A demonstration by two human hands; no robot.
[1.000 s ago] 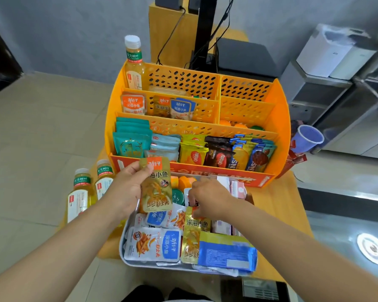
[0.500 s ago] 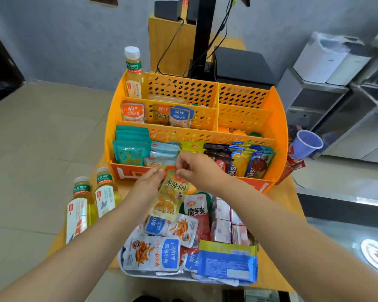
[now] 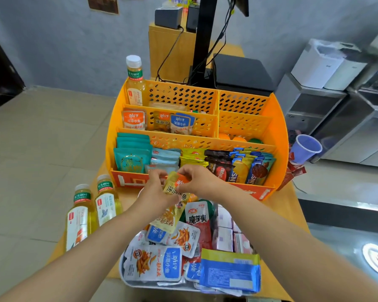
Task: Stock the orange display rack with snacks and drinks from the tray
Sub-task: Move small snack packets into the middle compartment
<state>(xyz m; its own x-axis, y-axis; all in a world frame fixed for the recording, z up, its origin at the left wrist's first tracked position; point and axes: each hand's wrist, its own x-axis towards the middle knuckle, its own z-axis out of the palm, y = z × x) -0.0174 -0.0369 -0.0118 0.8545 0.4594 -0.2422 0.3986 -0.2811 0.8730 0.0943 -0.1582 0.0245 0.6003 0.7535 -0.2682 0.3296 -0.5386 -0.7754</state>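
Note:
The orange display rack [image 3: 277,136] stands at the back of the small table, with snack packets in its front and middle-left compartments and one tea bottle [image 3: 135,81] at its back left. In front of it lies the tray [image 3: 127,280], full of snack packets. Over the tray's far end, just before the rack's front wall, my left hand [image 3: 155,190] and my right hand [image 3: 196,179] both pinch gold fish-snack packets [image 3: 169,211] at their upper end. How many packets are held there I cannot tell.
Two tea bottles [image 3: 81,212] stand left of the tray on the wooden table [image 3: 288,214]. A purple paper cup [image 3: 303,149] and red sachets [image 3: 292,173] sit right of the rack. A black stand [image 3: 203,35] with cables rises behind it. Steel appliances fill the right side.
My right hand rose from the tray with a second gold packet and met my left hand. Both hands and the packets moved up toward the rack's front wall.

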